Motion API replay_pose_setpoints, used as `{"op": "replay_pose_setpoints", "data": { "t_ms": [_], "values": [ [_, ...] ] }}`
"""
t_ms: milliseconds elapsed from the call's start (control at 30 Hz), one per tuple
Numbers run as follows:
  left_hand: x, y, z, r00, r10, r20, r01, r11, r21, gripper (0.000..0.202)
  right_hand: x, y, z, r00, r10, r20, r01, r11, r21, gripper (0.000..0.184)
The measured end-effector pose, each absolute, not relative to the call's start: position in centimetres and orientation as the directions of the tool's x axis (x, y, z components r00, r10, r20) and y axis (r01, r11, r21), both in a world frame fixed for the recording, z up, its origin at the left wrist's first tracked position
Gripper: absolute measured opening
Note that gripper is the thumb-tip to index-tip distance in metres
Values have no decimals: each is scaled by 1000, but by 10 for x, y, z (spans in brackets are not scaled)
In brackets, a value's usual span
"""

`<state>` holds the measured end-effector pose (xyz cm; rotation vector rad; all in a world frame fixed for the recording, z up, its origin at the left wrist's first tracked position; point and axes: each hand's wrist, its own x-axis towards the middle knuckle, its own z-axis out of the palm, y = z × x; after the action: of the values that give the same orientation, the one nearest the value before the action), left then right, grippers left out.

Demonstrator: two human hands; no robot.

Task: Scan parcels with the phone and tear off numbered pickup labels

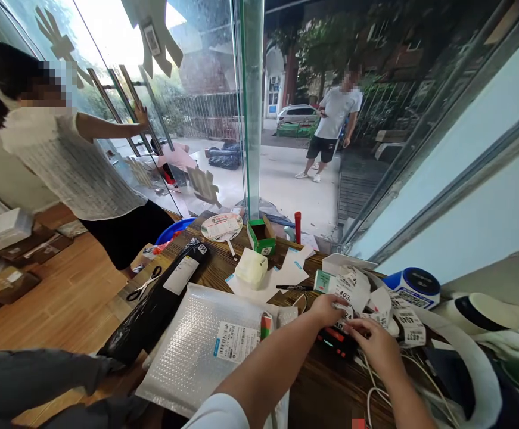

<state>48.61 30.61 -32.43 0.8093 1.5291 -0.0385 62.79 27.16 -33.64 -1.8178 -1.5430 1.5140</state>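
Observation:
Both my hands are at a small black label printer (336,341) with red parts and a lit green light, near the right side of the wooden table. My left hand (328,311) reaches over the top of it, fingers closed on a white printed label (340,325) at its slot. From the right, my right hand (370,338) pinches the label's other side between thumb and finger. Behind them a loose strip of printed labels (353,285) curls up and trails to the right. The undersides of my fingers are hidden.
On the table are a bubble mailer (196,333), a black wrapped parcel (156,310), scissors (145,283), a black marker (294,288), an open green box (261,244), a fan (221,227) and a blue round device (413,286). A person (75,161) pushes the glass door.

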Motion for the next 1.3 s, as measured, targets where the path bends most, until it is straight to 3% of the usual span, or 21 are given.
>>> {"op": "replay_pose_setpoints", "data": {
  "t_ms": [100, 233, 267, 333, 400, 467, 533, 633, 700, 767, 867, 1000, 1133, 1300],
  "values": [
    [488, 307, -324, 65, 450, -891, 493, 761, 421, 31, 626, 262, -334, -159, 901, -402, 534, -264, -803, 45],
    [490, 308, -329, -9, 445, -895, 479, 788, 387, 28, 618, 228, -320, -262, 965, -32, 558, 125, -820, 39],
    [490, 308, -330, -24, 439, -898, 475, 795, 377, 28, 616, 218, -315, -288, 958, 2, 533, 162, -830, 35],
    [490, 310, -333, -34, 424, -905, 463, 809, 362, 28, 612, 198, -305, -281, 954, -102, 448, 37, -893, 29],
    [489, 312, -336, -21, 430, -903, 443, 813, 377, 30, 611, 184, -296, -179, 890, -420, 332, -347, -877, 34],
    [485, 315, -337, -5, 465, -885, 419, 805, 421, 34, 613, 178, -288, -40, 640, -767, 156, -754, -638, 51],
    [476, 314, -332, -13, 513, -858, 397, 790, 467, 37, 616, 180, -280, 43, 370, -928, -55, -927, -372, 65],
    [447, 300, -309, -98, 612, -785, 378, 752, 540, 38, 618, 193, -268, 37, 151, -988, -343, -927, -154, 73],
    [418, 277, -283, -185, 687, -703, 381, 709, 593, 35, 613, 205, -258, -37, 83, -996, -458, -887, -57, 71],
    [384, 245, -250, -240, 706, -667, 387, 699, 601, 34, 602, 218, -246, -124, 83, -989, -470, -882, -15, 67],
    [336, 195, -202, -332, 679, -655, 408, 729, 550, 30, 580, 237, -227, -235, 138, -962, -422, -906, -27, 65],
    [290, 148, -164, -409, 604, -684, 407, 791, 456, 47, 552, 258, -213, -319, 264, -910, -417, -902, -115, 60],
    [270, 131, -155, -475, 521, -709, 328, 853, 406, 66, 537, 267, -211, -324, 264, -908, -405, -907, -119, 60],
    [274, 138, -157, -495, 495, -714, 266, 869, 418, 73, 533, 268, -208, -349, 294, -890, -366, -917, -160, 63]
  ]
}}
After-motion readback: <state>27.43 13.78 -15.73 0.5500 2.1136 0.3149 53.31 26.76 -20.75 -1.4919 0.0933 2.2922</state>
